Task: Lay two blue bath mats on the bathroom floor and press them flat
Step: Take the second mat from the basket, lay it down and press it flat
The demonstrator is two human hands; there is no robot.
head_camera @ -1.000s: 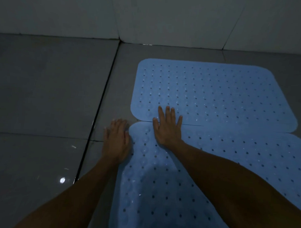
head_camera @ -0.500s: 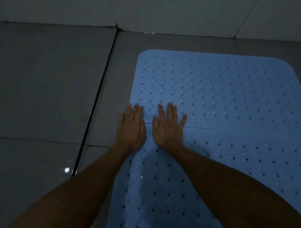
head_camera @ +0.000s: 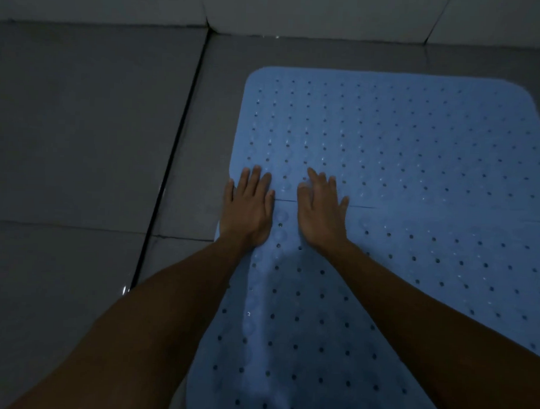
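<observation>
Two blue bath mats lie on the grey tiled bathroom floor (head_camera: 82, 121), meeting along a thin seam that runs left to right just under the hands. The far mat (head_camera: 387, 132) sits close to the base of the wall (head_camera: 300, 12), at the floor's far edge, its rounded far corners visible and its long axis running left to right, parallel to the wall. The near mat (head_camera: 319, 328) stretches from the seam toward the person and off the right side of the view; how its long axis runs cannot be told, since much of it is cut off or covered by the forearms. Both mats show rows of small holes and lie flat where visible.

The left hand (head_camera: 247, 212) rests palm down at the left end of the seam, fingers straight and close together, their tips on the far mat and the heel of the palm on the near mat. The right hand (head_camera: 322, 212) lies just beside it, also palm down across the seam, fingers straight and slightly spread. Neither hand holds anything; both press flat on the mats. A dark grout line (head_camera: 172, 158) crosses the floor to the left of the mats.
</observation>
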